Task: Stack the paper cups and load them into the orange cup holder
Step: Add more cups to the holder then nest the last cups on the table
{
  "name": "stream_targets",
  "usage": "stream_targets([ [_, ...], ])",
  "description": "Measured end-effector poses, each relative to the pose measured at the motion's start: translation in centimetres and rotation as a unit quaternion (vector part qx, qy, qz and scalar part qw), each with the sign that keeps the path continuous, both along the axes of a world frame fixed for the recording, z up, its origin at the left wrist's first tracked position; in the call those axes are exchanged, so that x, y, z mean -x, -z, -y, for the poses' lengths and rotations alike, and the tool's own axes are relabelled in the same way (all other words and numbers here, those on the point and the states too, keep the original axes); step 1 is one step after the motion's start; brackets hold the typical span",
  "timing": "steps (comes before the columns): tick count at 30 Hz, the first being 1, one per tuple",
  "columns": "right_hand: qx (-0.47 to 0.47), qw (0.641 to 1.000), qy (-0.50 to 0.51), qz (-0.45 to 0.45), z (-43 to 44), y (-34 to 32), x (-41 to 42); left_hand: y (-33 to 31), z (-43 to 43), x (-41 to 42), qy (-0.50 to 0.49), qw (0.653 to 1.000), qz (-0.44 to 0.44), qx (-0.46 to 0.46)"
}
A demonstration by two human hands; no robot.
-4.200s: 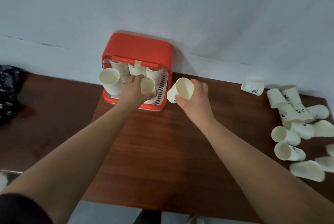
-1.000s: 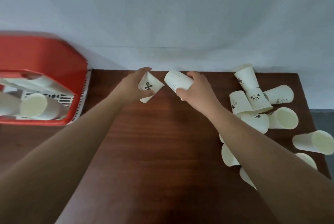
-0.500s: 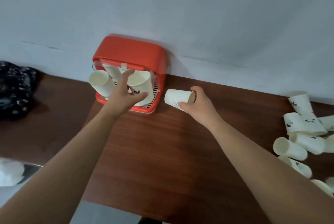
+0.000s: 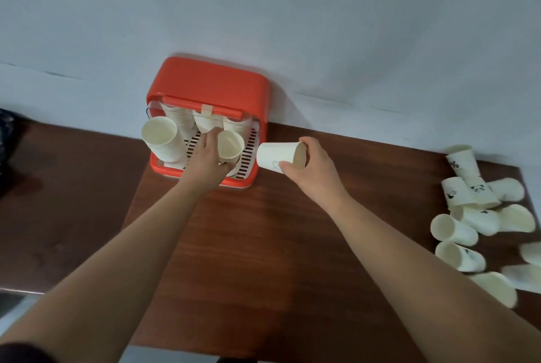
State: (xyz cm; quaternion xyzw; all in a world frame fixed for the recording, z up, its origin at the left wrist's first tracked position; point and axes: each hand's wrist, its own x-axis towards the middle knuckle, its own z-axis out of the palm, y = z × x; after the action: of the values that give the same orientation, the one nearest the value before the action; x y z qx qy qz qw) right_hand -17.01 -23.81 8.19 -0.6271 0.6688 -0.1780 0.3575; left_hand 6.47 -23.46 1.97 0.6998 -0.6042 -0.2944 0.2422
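Both arms outstretched, left hand [image 4: 208, 161] fingers around cup [image 4: 230, 144] in holder [image 4: 210, 84], right hand [image 4: 314, 168] fingers gripping sideways cup [image 4: 276, 154].

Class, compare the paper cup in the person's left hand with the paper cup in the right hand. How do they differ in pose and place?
The left hand's cup is inside the orange cup holder, mouth facing up toward the camera; the right hand's cup lies sideways above the table, outside the holder, mouth pointing right. The right hand's cup shows a printed mark; none shows on the left hand's cup. Both are plain cream paper cups.

table [image 4: 263, 245]: dark wood, against wall | wall [image 4: 322, 26]: pale grey | dark patterned object [image 4: 6, 140]: far left edge
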Motion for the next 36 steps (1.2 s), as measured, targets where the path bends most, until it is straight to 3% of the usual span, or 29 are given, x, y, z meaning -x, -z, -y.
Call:
stream_targets([
  [8,0.010,0.998,-0.039,0.051,1.3,0.2,-3.4,2.8,-0.2,-2.3,0.069,0.992,-0.049,-0.094],
  [12,0.020,0.993,-0.098,0.058,2.0,0.1,-5.9,2.7,-0.4,-3.9,0.034,0.970,-0.191,-0.148],
  [16,0.043,0.990,-0.131,0.010,2.9,1.2,-8.2,2.4,-0.3,-5.1,-0.054,0.944,-0.295,-0.138],
  [26,0.140,0.955,-0.232,-0.120,3.2,3.9,-10.8,2.7,-0.4,-5.8,-0.025,0.945,-0.307,-0.109],
  [36,-0.031,0.990,-0.139,0.009,3.2,5.6,-10.2,3.6,-0.6,-5.7,0.036,0.960,-0.261,-0.090],
])
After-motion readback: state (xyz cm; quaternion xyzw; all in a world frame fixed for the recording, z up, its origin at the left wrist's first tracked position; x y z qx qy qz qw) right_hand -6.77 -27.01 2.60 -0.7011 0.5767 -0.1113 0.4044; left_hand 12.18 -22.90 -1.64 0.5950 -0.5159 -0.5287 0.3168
